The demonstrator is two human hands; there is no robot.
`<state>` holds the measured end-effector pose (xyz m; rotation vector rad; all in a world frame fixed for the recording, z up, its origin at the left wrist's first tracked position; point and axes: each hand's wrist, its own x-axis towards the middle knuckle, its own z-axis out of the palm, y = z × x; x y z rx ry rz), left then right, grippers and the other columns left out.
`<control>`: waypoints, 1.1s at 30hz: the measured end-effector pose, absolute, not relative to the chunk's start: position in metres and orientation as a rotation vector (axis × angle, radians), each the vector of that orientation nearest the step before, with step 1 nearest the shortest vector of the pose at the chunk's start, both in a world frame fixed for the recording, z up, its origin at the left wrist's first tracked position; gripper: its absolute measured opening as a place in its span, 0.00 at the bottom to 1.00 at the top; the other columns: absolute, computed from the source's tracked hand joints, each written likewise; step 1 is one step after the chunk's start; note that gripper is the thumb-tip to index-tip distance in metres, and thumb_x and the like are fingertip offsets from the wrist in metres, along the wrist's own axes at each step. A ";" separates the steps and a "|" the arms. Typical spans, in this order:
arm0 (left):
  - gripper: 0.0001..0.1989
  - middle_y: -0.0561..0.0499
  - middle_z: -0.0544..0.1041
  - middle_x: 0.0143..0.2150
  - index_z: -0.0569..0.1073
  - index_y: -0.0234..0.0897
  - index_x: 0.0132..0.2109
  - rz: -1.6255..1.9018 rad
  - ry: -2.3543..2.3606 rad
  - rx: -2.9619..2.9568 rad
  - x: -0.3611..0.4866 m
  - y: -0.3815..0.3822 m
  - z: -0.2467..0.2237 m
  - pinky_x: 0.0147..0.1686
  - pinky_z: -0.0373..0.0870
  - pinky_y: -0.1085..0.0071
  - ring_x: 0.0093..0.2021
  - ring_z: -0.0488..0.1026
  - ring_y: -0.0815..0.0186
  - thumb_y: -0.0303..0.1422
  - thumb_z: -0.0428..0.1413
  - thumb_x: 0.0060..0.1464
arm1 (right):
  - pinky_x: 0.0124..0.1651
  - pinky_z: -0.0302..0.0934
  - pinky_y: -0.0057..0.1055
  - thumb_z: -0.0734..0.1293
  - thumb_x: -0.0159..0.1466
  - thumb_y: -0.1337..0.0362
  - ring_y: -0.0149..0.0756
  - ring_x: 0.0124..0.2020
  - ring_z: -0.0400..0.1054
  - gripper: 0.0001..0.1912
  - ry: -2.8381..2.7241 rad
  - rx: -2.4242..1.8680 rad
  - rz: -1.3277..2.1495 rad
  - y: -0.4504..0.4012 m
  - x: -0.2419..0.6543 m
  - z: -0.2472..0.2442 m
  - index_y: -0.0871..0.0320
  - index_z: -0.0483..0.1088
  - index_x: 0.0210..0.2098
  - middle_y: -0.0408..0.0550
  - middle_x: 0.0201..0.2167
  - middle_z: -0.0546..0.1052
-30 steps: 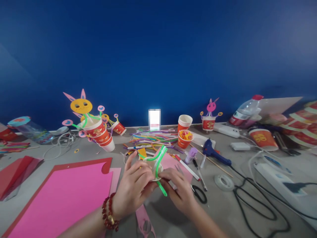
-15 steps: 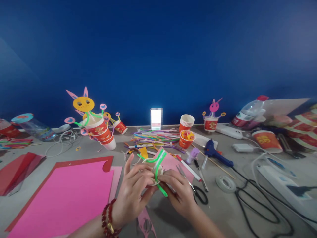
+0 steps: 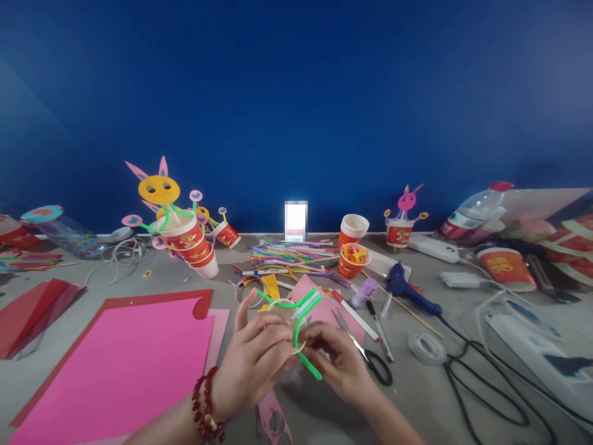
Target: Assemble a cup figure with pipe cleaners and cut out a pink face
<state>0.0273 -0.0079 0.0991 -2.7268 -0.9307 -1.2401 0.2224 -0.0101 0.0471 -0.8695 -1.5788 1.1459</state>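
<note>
green stem [image 3: 296, 335] bends over the cup [image 3: 282, 311], near end slanting rightward, left hand [image 3: 252, 352] and right hand [image 3: 340, 358] pinching the cup.

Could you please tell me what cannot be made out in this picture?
All in the head view:
- White-rimmed paper cup: outer wall mostly hidden by the left hand and right hand.
- White plastic power strip: cut off by the right edge.
- Clear red-capped plastic bottle: label print too small and blurred.
</note>
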 end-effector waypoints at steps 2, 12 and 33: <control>0.06 0.54 0.82 0.38 0.74 0.41 0.39 -1.232 -0.975 -2.717 0.027 -0.008 0.100 0.70 0.37 0.45 0.43 0.76 0.64 0.25 0.55 0.61 | 0.32 0.65 0.27 0.69 0.66 0.53 0.33 0.29 0.68 0.13 -1.507 -0.843 1.287 -0.009 0.222 0.049 0.56 0.73 0.35 0.46 0.29 0.74; 0.06 0.53 0.80 0.36 0.73 0.42 0.37 -1.178 -1.162 -2.737 0.027 -0.013 0.102 0.70 0.35 0.44 0.44 0.75 0.62 0.27 0.55 0.62 | 0.30 0.66 0.27 0.73 0.62 0.53 0.33 0.28 0.69 0.13 -1.327 -0.788 1.417 -0.009 0.219 0.045 0.56 0.74 0.36 0.46 0.30 0.74; 0.08 0.55 0.81 0.38 0.74 0.41 0.39 -1.285 -1.147 -2.799 0.022 -0.013 0.093 0.69 0.38 0.46 0.46 0.74 0.63 0.23 0.54 0.61 | 0.33 0.66 0.25 0.69 0.66 0.63 0.31 0.30 0.69 0.02 -1.519 -0.811 1.179 -0.011 0.215 0.033 0.54 0.72 0.38 0.46 0.33 0.76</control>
